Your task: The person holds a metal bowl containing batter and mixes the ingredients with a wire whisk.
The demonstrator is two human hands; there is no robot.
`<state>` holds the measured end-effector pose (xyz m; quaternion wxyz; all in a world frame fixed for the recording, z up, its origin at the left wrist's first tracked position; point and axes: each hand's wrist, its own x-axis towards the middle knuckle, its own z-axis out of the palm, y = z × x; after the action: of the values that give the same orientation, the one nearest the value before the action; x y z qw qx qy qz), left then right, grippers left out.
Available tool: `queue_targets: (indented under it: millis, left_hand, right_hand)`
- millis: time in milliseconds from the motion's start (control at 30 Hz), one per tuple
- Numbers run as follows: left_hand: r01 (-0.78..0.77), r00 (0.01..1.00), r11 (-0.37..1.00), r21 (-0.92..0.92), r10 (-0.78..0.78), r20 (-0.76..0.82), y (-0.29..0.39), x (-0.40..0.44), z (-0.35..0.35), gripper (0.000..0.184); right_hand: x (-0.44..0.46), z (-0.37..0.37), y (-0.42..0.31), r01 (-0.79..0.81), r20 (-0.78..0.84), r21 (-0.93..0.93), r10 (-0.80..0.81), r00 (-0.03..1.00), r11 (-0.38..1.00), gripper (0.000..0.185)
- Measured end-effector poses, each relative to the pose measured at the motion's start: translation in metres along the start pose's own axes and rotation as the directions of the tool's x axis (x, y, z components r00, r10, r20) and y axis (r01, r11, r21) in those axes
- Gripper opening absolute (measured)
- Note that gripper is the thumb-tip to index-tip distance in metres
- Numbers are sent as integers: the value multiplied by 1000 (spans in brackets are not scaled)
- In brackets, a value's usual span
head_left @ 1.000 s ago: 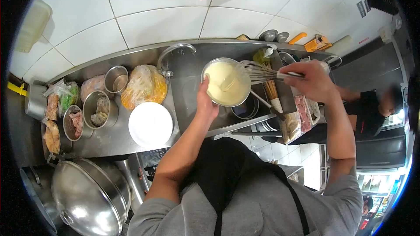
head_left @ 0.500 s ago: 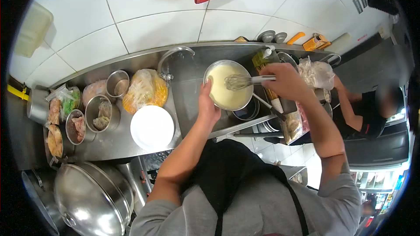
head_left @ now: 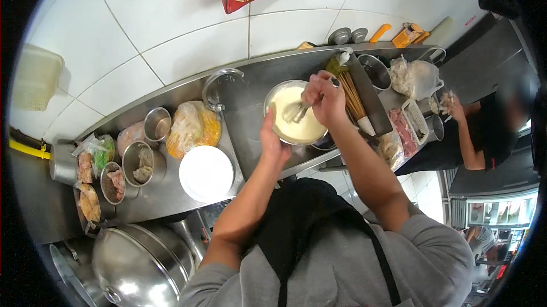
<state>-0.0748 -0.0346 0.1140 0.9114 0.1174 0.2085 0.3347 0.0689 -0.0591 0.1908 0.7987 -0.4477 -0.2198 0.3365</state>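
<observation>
A round metal bowl (head_left: 276, 89) of pale yellow batter (head_left: 302, 129) is over the sink. My left hand (head_left: 274, 143) grips the bowl's near left side, with the thumb up at the rim. In my right hand (head_left: 327, 99), fingers closed round its handle, is a wire whisk (head_left: 294, 113). The whisk stands steeply, its wires in the batter and slightly blurred. Just right of the bowl, a metal container (head_left: 364, 93) holds a bundle of wooden skewers (head_left: 354, 91). The bowl's underside is hidden.
Left of the sink (head_left: 256, 79) are a faucet (head_left: 227, 72), a bagged yellow food (head_left: 192, 130), white plates (head_left: 206, 174) and several metal pots of meat. On the right are bagged food (head_left: 416, 76), raw meat (head_left: 402, 131) and a white basket (head_left: 405, 107). Another person (head_left: 478, 125) stands there.
My right hand has moved left over the bowl, and the whisk has gone from lying low across the rim to steep. My left hand keeps its hold. The view has turned slightly.
</observation>
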Motion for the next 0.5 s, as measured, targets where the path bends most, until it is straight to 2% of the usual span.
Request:
queue_targets:
  millis: [67,100,200,233,267,333,367,467,500]
  left_hand:
    - [-5,1000,1000,27,5,11,5,1,-1,57]
    - [-17,1000,999,35,16,18,5,3,-2,58]
    - [-7,1000,998,57,8,-21,2,-1,0,57]
    - [-7,999,998,62,10,-37,3,0,4,57]
    - [9,999,999,53,-8,-36,6,-3,5,57]
    - [25,999,999,25,-24,-25,15,-4,5,55]
    - [45,999,998,43,-43,-32,17,-2,-1,55]
    - [99,995,989,105,-98,-16,21,14,-11,56]
    - [114,993,985,132,-116,9,23,17,-10,57]
  right_hand:
    - [0,-10,-19,-160,158,-59,168,973,985,24]
    - [5,-15,-20,-50,32,-297,63,998,954,22]
    - [10,-14,5,22,190,3,-22,982,1000,19]
    - [6,-16,-2,-178,359,30,155,920,984,17]
    - [5,-22,-6,-117,261,-118,144,955,986,17]
    - [10,-37,-16,-28,86,-420,71,994,907,16]
    - [11,-49,-19,40,113,-494,19,993,869,19]
    - [7,-95,6,-143,94,-246,171,981,959,47]
    - [-4,-94,10,-221,138,-142,240,961,965,53]
